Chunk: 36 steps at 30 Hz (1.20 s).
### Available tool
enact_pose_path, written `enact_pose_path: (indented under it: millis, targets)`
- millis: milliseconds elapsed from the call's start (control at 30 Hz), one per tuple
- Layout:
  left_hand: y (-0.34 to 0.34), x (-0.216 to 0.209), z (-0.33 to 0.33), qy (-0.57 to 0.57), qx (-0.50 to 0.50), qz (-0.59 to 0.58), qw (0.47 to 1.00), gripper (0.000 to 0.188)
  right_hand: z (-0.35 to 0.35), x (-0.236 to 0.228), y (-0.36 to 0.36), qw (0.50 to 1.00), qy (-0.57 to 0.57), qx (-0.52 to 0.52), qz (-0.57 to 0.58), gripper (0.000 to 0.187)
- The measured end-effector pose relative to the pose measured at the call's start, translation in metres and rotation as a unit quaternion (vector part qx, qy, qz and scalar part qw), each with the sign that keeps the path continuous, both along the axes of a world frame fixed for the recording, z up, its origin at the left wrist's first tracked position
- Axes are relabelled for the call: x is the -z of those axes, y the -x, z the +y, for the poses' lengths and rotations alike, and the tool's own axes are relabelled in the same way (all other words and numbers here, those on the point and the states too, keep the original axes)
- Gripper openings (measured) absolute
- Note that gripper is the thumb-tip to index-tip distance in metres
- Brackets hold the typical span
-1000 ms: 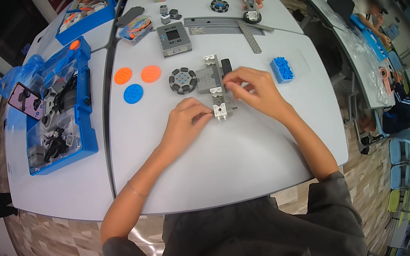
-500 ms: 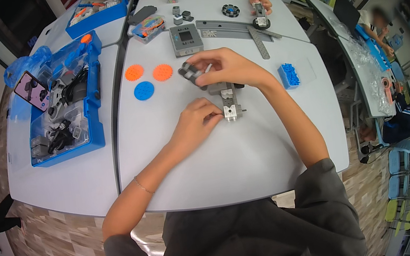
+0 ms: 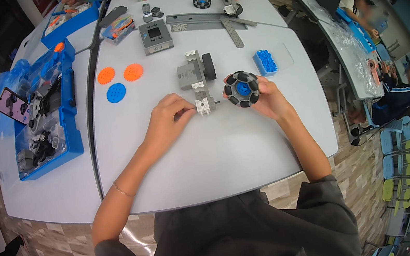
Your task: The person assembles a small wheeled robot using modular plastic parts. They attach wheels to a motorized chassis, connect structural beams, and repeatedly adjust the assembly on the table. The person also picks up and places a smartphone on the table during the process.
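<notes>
Right hand [image 3: 268, 101] grips the black roller wheel [image 3: 242, 89] (blue hub), just right of the grey motor assembly [image 3: 198, 81]. Left hand [image 3: 167, 120] pinches the assembly's near end; its long axis runs away from the person.

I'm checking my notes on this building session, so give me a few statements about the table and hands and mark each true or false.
1. The right hand holds a black wheel with a blue hub. True.
2. The left hand rests on the blue parts tray. False: it touches the grey assembly at its near end.
3. Two orange gears lie beside a blue gear. True.
4. The small blue box of pins sits left of the gears. False: it is to the right, near the wheel.
</notes>
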State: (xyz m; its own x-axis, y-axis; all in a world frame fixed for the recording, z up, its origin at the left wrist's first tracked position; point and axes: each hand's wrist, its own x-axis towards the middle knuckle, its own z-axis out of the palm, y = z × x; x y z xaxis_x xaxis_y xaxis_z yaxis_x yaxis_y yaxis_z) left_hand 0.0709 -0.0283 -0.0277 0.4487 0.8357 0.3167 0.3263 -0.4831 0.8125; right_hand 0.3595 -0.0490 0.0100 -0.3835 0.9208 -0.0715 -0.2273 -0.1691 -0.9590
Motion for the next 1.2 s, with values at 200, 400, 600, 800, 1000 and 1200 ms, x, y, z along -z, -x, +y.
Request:
enact_pose_path:
  millis: [200,400,600,800,1000,1200]
  targets:
    - [0.002,0.003,0.001,0.002,0.005,0.007,1.0,0.007,-0.008,0.013,-0.002,0.981,-0.09,0.023,-0.17,0.077]
    - [0.004,0.007,0.003,-0.036,0.008,0.006,0.999,0.008,-0.005,0.012,0.008,0.975,-0.125,0.012,-0.184,0.082]
    - [0.004,0.012,0.004,-0.052,0.012,-0.005,0.999,0.009,-0.003,0.006,0.011,0.975,-0.098,-0.006,-0.198,0.093]
    - [0.003,0.016,0.004,-0.054,0.016,-0.015,0.998,0.009,-0.007,0.023,0.012,0.962,-0.162,0.034,-0.217,0.074]
    - [0.004,0.014,0.005,-0.054,0.031,0.001,0.998,0.01,-0.007,0.025,0.012,0.95,-0.211,0.042,-0.225,0.07]
    - [0.003,0.014,0.005,-0.048,0.032,-0.001,0.998,0.01,-0.007,0.025,0.012,0.937,-0.23,0.031,-0.26,0.069]
